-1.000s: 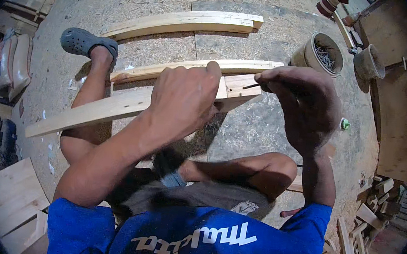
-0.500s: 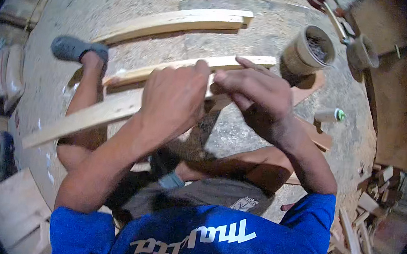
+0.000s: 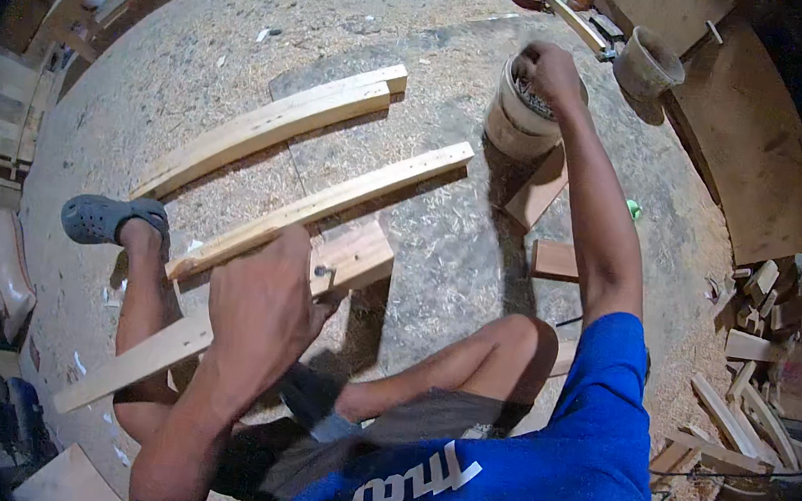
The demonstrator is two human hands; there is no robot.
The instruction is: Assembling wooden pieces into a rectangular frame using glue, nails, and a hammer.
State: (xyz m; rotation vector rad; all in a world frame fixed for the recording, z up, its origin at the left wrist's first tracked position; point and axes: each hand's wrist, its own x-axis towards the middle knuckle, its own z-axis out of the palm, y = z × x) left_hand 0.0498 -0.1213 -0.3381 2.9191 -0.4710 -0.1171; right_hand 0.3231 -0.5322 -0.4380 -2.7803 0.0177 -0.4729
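Note:
My left hand (image 3: 261,309) is wrapped around a pale wooden beam (image 3: 137,354) that slants across my lap. Near the beam's far right end a small dark metal bolt or screw (image 3: 323,271) stands up from the wood, beside a small hole. My right hand (image 3: 548,71) reaches over the mouth of a dirty plastic bucket (image 3: 524,126), its fingers curled together. Small dark metal pieces (image 3: 529,95) show inside the bucket under the fingers. Whatever those fingers pinch is too small to make out.
Beyond my left hand lie another long beam (image 3: 348,190) and a paired beam (image 3: 277,123). Wood blocks (image 3: 555,260) rest on the floor near my right forearm. A second bucket (image 3: 648,66) stands farther right, and offcuts (image 3: 748,419) are piled at the right.
My right hand has left the beam and moved up and right to the bucket. My left hand stays on the beam. The bolt or screw in the beam's end is now uncovered.

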